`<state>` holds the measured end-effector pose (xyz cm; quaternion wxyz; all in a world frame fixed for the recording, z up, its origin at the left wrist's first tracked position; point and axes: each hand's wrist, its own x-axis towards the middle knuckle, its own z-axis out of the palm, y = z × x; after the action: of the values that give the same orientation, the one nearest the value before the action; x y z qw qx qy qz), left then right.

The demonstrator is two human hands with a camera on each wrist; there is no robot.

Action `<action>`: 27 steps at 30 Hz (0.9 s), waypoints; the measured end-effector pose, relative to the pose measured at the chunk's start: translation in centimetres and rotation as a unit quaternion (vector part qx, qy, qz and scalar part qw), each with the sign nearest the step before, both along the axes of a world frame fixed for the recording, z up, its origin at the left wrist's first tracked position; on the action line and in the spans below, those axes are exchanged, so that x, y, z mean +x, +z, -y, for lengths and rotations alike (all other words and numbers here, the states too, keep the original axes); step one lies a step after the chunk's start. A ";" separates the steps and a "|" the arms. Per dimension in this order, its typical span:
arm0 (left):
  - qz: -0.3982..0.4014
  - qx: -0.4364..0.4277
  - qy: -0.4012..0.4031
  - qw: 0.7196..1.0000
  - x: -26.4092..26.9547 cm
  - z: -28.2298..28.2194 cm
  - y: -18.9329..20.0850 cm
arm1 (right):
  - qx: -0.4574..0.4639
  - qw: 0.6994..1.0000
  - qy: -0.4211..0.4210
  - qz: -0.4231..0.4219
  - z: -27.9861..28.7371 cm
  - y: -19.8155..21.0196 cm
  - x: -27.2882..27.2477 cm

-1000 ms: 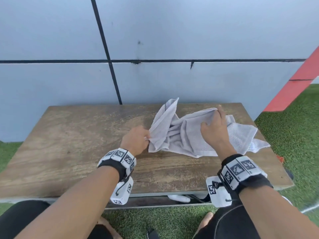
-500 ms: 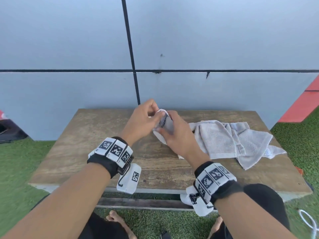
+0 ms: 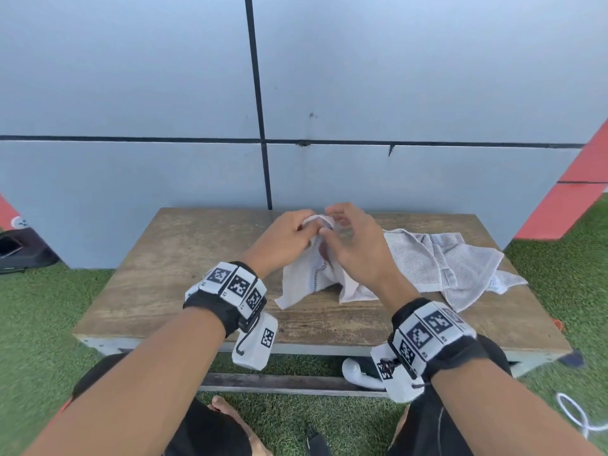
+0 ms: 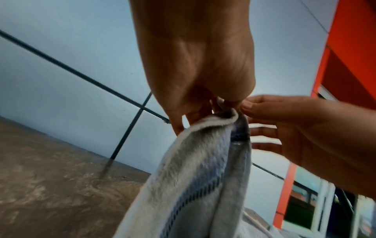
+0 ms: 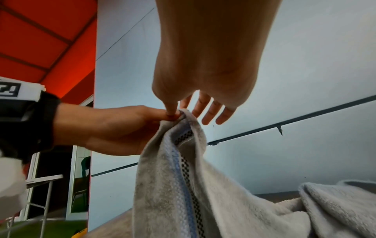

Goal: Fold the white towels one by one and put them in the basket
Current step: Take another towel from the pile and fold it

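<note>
A white towel with a dark dotted stripe lies crumpled on the right half of the wooden table. My left hand pinches its hem and holds that end up off the table, and the cloth hangs down from it. My right hand is right beside it with its fingers spread straight. Only its thumb touches the hem next to my left thumb. No basket is in view. I cannot tell whether the heap is one towel or two.
A grey panelled wall rises directly behind the table. Green turf surrounds it. A black bag lies on the ground at far left, a white cable at lower right, and a white object under the table's front.
A second ago my hands were apart on the towel lying on the table. They then met at one corner, and now my right fingers have spread off it while my left keeps the pinch.
</note>
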<state>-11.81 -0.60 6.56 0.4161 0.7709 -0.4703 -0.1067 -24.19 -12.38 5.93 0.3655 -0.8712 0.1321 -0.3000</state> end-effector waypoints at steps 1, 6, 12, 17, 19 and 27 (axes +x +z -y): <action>0.005 0.009 -0.011 1.000 -0.3 0.2 0.1 | -0.016 1.000 0.006 0.010 -0.1 0.0 -0.1; -0.025 0.020 -0.008 0.999 -1.7 0.0 -0.4 | 0.018 0.999 -0.037 0.032 0.7 0.4 -0.9; 0.016 0.033 0.041 0.998 -0.8 -1.6 -3.0 | 0.054 0.990 -0.112 0.062 0.9 0.7 -1.7; 0.013 0.022 0.039 0.999 -1.3 -1.8 -3.2 | -0.001 0.999 -0.026 -0.019 0.6 -0.3 -2.2; 0.034 0.015 0.021 0.999 -1.9 -1.1 -2.5 | -0.044 0.996 0.035 -0.066 -0.1 -0.5 -2.1; 0.038 0.062 0.014 0.997 -1.2 -0.6 -2.8 | -0.068 0.991 0.010 -0.112 1.3 -1.4 -1.4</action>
<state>-13.06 -0.01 3.80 0.3508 0.8052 -0.4675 -0.1003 -25.61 -13.67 4.50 0.2912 -0.9233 0.1432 -0.2053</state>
